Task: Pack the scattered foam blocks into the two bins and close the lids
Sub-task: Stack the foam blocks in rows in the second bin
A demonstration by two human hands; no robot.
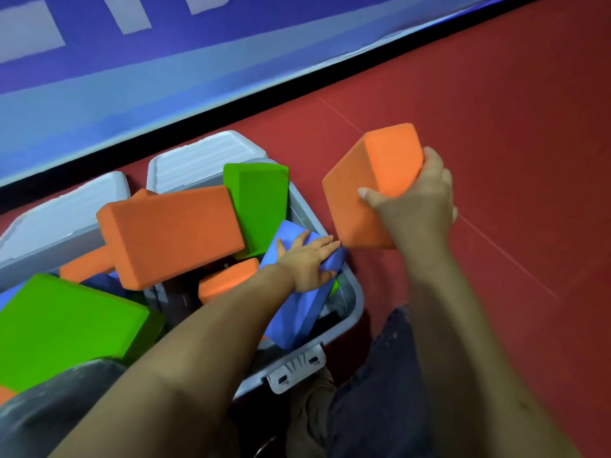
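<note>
The left hand (pixel 305 262) reaches over the grey bin's (pixel 355 302) near rim, its grip released, flat fingers pressing a blue block (pixel 297 309) down inside. The right hand (pixel 418 201) clasps an orange block (pixel 370 186), held tilted above the red floor (pixel 496 127) just right of the bin. Orange and green blocks (pixel 258 200) pile high in it.

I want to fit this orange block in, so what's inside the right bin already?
The right bin holds a blue block under the left hand, a green block and a small orange block, with a large orange block on top. Its bottom is covered.
</note>
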